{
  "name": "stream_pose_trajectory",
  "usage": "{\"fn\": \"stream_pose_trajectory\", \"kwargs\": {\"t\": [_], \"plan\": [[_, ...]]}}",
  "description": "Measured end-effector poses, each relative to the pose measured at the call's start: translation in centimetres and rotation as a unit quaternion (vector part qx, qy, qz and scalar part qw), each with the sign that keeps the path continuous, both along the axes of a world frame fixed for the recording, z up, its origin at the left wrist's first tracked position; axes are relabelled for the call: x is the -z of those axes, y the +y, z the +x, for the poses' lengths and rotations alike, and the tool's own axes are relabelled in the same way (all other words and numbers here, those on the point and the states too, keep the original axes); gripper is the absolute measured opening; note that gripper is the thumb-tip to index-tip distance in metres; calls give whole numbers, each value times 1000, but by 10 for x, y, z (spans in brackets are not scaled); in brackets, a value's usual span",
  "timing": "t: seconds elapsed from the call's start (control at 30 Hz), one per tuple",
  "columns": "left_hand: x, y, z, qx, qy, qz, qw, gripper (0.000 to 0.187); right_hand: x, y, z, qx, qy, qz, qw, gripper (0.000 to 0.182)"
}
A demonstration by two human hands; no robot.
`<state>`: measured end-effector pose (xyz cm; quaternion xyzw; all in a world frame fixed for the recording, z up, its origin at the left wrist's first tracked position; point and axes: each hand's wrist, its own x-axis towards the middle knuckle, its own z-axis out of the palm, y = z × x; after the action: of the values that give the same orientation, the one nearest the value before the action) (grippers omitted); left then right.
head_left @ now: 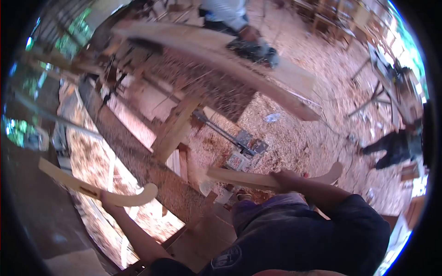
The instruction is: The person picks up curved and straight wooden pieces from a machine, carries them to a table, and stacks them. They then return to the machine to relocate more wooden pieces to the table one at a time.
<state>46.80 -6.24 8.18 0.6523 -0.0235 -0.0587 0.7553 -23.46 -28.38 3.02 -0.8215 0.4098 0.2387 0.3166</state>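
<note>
My left hand is wrapped round a pale curved wooden piece, shaped like a chair armrest with a rounded, hooked end. A dark slot shows on its side, just left of my fingers. My right hand grips a second curved wooden piece of similar shape, held in front of my body. Its rounded end points to the right, past my forearm, and its straighter end to the left. The two pieces are apart from each other.
Ahead, a co-worker's hand rests on a dark power tool upon a long thick plank. Wood shavings cover the floor. A wooden beam lies below the plank. Another person's dark trousers show at right.
</note>
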Motion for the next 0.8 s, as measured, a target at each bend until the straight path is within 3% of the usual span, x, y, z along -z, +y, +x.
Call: {"fn": "stream_pose_trajectory", "kwargs": {"t": [0.1, 0.13, 0.3, 0.43, 0.53, 0.63, 0.67, 0.77, 0.8], "plan": [[-35, -39, -137, 49, -18, -2, 999, 64, 13, 12, -130, 47, 4, -25, 999, 63], [-48, -53, -187, 43, 24, -2, 999, 64, 22, 17, -174, 67, 28, -19, 997, 61], [-64, -97, -369, 151, 11, -45, 987, 68, 66, 29, -375, 180, 114, 6, 977, 55], [-113, -160, -525, 140, -12, -65, 988, 73, 85, 48, -509, 304, 96, 2, 948, 64], [-149, -205, -608, 197, -15, -126, 972, 77, 85, 52, -582, 363, 75, 13, 929, 71], [-171, -263, -679, 381, -5, -279, 882, 85, 98, 48, -627, 435, 60, 45, 897, 69], [-170, -285, -694, 454, -2, -333, 827, 88, 106, 44, -636, 459, 62, 69, 883, 67], [-176, -364, -751, 693, 12, -325, 644, 96, 129, 29, -647, 523, 88, 103, 841, 61], [-165, -394, -771, 681, -8, -313, 662, 97, 132, 24, -642, 540, 109, 83, 830, 60]]}}
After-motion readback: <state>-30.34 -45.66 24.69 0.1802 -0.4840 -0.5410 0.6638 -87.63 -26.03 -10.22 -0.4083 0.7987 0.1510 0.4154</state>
